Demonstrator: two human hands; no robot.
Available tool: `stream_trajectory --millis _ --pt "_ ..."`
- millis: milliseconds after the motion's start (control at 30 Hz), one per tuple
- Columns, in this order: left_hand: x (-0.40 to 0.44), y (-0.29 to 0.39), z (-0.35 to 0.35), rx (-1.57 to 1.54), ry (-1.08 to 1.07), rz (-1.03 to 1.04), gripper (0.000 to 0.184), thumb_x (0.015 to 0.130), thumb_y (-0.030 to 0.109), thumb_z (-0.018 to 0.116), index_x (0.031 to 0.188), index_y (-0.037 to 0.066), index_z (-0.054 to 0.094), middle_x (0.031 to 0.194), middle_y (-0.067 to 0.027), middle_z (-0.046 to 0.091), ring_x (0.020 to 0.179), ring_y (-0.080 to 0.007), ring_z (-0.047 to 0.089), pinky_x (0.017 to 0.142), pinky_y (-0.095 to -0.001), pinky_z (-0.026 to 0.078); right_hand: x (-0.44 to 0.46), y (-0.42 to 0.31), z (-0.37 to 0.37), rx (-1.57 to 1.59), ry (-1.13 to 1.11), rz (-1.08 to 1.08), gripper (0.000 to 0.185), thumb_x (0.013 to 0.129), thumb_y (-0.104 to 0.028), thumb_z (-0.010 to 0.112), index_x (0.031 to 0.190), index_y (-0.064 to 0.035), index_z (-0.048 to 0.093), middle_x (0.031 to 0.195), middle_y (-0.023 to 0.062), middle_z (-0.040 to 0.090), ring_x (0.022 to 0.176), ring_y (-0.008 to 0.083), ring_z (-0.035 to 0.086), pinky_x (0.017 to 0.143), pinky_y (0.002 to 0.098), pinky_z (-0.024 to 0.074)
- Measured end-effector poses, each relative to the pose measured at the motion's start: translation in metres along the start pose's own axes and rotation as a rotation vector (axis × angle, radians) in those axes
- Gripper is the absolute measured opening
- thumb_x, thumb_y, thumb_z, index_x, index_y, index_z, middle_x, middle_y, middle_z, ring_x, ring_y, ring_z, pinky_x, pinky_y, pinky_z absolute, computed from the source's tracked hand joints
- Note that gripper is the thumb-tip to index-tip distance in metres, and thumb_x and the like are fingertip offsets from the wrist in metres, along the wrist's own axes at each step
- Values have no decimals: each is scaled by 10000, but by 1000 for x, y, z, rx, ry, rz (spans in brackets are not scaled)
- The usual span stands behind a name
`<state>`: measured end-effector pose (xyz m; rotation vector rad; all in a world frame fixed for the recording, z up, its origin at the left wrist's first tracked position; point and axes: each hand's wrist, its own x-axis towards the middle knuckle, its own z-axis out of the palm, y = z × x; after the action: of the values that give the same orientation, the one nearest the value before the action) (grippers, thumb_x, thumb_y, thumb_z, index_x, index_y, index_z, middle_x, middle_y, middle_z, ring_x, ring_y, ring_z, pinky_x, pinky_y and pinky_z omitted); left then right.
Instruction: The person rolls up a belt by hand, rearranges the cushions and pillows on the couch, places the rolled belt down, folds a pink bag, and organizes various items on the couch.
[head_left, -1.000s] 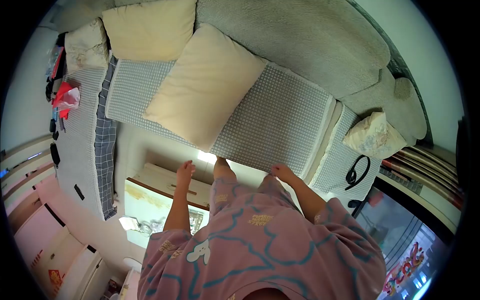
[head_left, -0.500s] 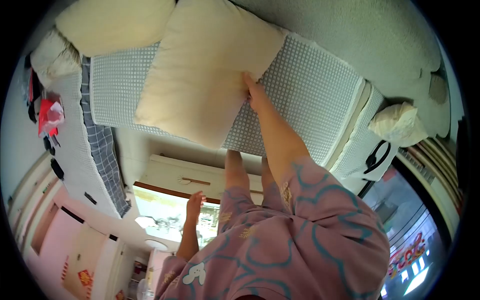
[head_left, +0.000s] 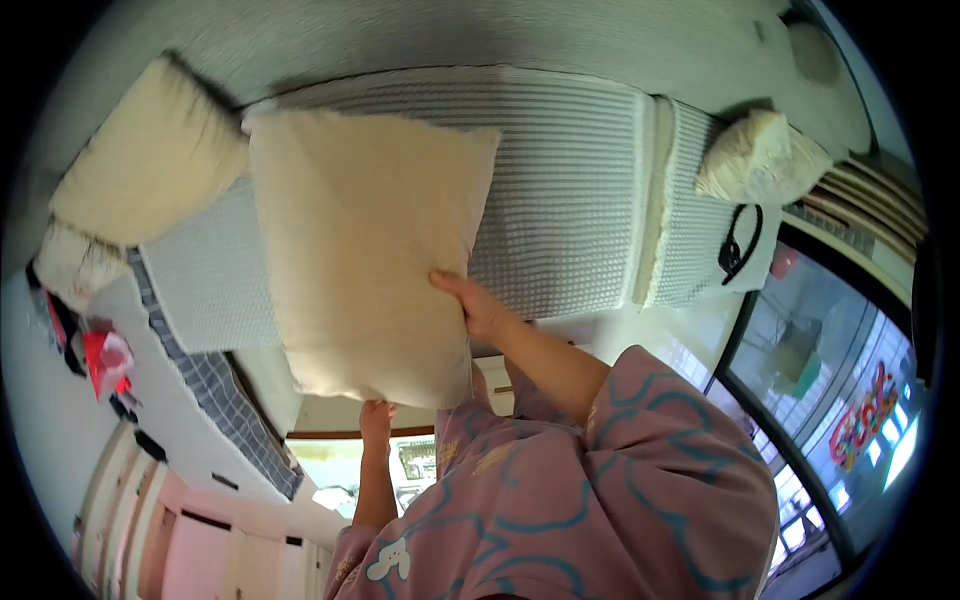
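Observation:
A large cream cushion (head_left: 365, 230) is held in front of me over the sofa, its near edge overhanging the seat. My right hand (head_left: 480, 308) grips its right edge, thumb on top and the other fingers hidden beneath. At the near edge, my left hand (head_left: 377, 415) is closed on the cushion's lower border. The sofa seat cover (head_left: 560, 200), a pale grid-textured cloth, lies under and beside the cushion.
Another cream cushion (head_left: 150, 155) leans at the left, with a smaller one (head_left: 75, 265) by it. On the right sit a crumpled pale cushion (head_left: 765, 158) and a black band-like object (head_left: 738, 245). A red-and-pink bag (head_left: 107, 362) lies far left.
The cushion has come nearer to my body and turned straighter. My left hand, free before, has risen and taken hold of its near edge. My right hand keeps its grip.

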<state>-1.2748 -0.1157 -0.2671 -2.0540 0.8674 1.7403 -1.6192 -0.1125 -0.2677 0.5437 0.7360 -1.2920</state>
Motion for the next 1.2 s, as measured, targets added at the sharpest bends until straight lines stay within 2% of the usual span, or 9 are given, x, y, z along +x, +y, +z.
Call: stream_trajectory --millis 100,167,400,500,633,767,967,1067,1200 --pt "1 24 19 55 155 -109 330 848 172 563 1138 14 577 923 -91 614 818 -157 573 656 -295 455 -12 -15 -59 -305 135 -35 561 864 -307 644 1280 32 479 1246 132 561 1125 223 551 966 337 436" --pt "73 4 6 636 545 646 360 891 178 542 1207 6 556 975 -129 600 875 -201 572 728 -312 452 10 -24 -135 -855 253 -17 525 897 -323 594 1292 8 488 1263 114 553 1091 213 563 942 331 437" --pt "47 354 191 539 350 1377 202 936 109 529 1081 10 627 946 -116 622 848 -215 586 766 -309 466 -22 -198 -302 -776 1157 -488 312 900 -266 505 946 2 659 805 145 669 732 255 637 680 377 493" --pt "116 443 267 678 275 1164 268 930 218 525 1140 89 630 908 -151 662 797 -263 625 729 -349 469 -33 -309 -306 -681 988 -690 232 912 -234 540 893 -14 611 588 40 567 477 134 525 470 280 428" --pt "190 515 316 941 275 934 504 840 302 619 1306 151 501 1032 -165 664 965 -293 643 803 -387 485 -4 -420 -288 -607 947 -868 560 861 -155 612 1318 87 398 685 98 620 443 145 533 379 270 425" --pt "196 544 310 1426 436 866 704 729 383 738 1343 185 456 1145 -135 641 1071 -298 607 893 -427 468 22 -480 -292 -408 630 -757 364 857 -107 665 1103 88 481 916 166 626 776 222 659 632 271 589" --pt "179 544 308 1312 423 680 690 726 398 763 1316 170 488 946 -129 683 746 -249 663 689 -364 513 16 -469 -241 -506 539 -371 269 890 -220 636 1073 -33 573 771 86 575 687 164 566 662 294 553" --pt "215 527 281 1038 329 678 636 758 374 748 1294 139 497 864 -134 676 619 -204 639 556 -315 502 22 -446 -262 -406 329 -686 472 852 -183 684 1160 98 463 1049 200 605 996 267 634 801 341 581" --pt "198 500 277 762 448 1017 502 818 337 706 1186 44 529 793 -127 668 633 -182 631 588 -300 493 17 -412 -279 -260 470 -994 394 880 -175 655 1114 93 486 1046 189 605 976 272 630 857 372 561"
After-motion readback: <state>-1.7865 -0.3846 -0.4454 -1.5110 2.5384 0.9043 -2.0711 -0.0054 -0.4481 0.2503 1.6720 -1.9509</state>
